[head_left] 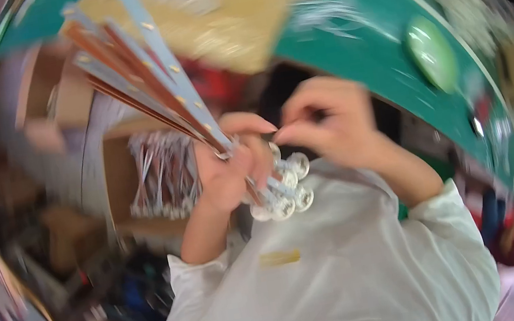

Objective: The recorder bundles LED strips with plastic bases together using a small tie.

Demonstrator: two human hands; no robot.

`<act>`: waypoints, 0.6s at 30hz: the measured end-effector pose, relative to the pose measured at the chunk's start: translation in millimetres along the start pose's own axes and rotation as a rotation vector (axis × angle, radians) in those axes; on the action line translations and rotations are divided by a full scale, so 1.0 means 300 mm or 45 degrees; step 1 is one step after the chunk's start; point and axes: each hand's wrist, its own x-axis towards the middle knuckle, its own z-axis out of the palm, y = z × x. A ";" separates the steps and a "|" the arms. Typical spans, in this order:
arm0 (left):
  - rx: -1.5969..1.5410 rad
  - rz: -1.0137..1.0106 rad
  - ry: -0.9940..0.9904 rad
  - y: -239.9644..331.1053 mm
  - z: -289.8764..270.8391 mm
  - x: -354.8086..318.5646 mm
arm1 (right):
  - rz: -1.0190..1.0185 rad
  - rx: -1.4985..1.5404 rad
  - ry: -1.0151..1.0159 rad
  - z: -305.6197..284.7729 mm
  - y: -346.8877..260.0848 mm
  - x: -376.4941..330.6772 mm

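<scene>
My left hand (228,172) is wrapped round a bundle of long, narrow LED strips (169,80), pale on one face and copper-brown on the other, with small yellow chips along them. The strips fan out up and to the left. Below the hand, their lower ends carry round, clear-white discs (283,205) clustered against my white shirt. My right hand (336,123) is closed in a pinch beside the left fingertips, just right of the bundle. Whatever sits between its thumb and forefinger is too small and blurred to make out.
An open cardboard box (117,177) at the left holds many similar strips. A green table (377,25) stretches along the right, with a light green oval object (431,53) and thin whitish strands (328,16) on it. White pieces lie on tan cardboard (216,38) at the top.
</scene>
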 end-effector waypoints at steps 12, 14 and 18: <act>1.846 -0.217 1.819 -0.101 -1.095 -0.594 | -0.113 -0.661 0.604 -0.013 0.376 0.348; 1.865 -0.417 1.695 -0.260 -1.216 -0.614 | -0.132 -0.816 0.600 -0.009 0.396 0.364; 1.968 -0.733 1.369 -0.540 -1.449 -0.671 | -0.028 -0.802 0.691 -0.017 0.402 0.363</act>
